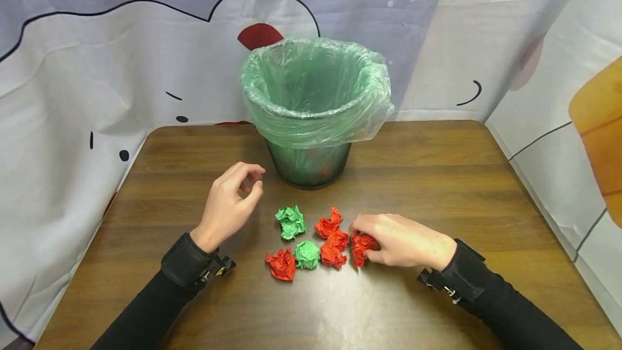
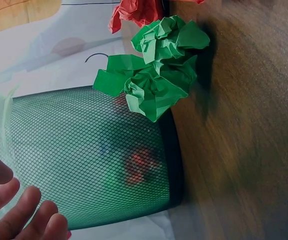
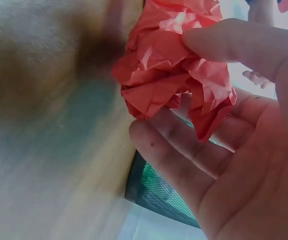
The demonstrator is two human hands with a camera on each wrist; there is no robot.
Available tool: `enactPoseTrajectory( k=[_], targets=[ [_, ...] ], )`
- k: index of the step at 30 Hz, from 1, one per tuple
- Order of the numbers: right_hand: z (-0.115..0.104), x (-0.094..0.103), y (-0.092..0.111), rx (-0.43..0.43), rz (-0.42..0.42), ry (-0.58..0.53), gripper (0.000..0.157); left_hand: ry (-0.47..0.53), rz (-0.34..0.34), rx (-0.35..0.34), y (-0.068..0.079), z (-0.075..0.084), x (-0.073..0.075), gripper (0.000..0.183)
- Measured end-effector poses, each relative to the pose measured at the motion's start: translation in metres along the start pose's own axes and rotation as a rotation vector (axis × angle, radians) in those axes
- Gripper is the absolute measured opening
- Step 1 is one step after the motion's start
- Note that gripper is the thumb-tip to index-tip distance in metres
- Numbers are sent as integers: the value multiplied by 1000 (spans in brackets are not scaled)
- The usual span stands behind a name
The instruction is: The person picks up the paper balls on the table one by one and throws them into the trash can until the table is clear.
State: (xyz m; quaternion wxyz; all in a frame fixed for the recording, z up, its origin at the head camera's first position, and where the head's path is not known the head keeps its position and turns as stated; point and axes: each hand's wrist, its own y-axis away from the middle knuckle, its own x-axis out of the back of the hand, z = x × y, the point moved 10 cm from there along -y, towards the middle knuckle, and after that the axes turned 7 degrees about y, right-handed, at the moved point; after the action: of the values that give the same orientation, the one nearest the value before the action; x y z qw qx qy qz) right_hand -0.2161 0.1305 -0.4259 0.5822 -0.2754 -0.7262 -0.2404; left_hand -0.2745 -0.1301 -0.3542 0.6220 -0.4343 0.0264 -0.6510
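My right hand (image 1: 403, 239) holds a crumpled red paper ball (image 1: 363, 249) at the right end of the group, low over the table. In the right wrist view the thumb lies on one side of that ball (image 3: 169, 65), with the fingers round the other. Left of it are two red paper balls, one farther back (image 1: 328, 224) and one nearer (image 1: 333, 250). Another red ball (image 1: 281, 264) lies at the near left, beside a light green paper ball (image 1: 307, 255). Behind these is a darker green one (image 1: 291, 222). My left hand (image 1: 230, 201) hovers left of the group, fingers loosely bent, holding nothing.
A black mesh bin (image 1: 308, 163) stands at the back middle of the wooden table (image 1: 184, 307), lined with a green plastic bag (image 1: 311, 123) folded over its rim. Blurred red shapes show through the mesh in the left wrist view. Printed cloth (image 1: 121, 69) hangs behind the table.
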Motion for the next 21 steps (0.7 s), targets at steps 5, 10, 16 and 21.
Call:
enactPoseTrajectory(
  k=[5, 10, 16, 21],
  targets=[
    [0, 17, 1, 26, 51, -16, 28, -7, -5, 3, 2, -2, -1, 19],
    [1, 36, 2, 40, 89, -7, 26, -12, -12, 7, 3, -3, -2, 19],
    [-2, 64, -1, 65, 144, 58, 26, -16, -19, 8, 5, -5, -3, 18],
    [-4, 90, -3, 76, 190, 67, 27, -18, -36, 5, 8, -8, -7, 18]
  ],
)
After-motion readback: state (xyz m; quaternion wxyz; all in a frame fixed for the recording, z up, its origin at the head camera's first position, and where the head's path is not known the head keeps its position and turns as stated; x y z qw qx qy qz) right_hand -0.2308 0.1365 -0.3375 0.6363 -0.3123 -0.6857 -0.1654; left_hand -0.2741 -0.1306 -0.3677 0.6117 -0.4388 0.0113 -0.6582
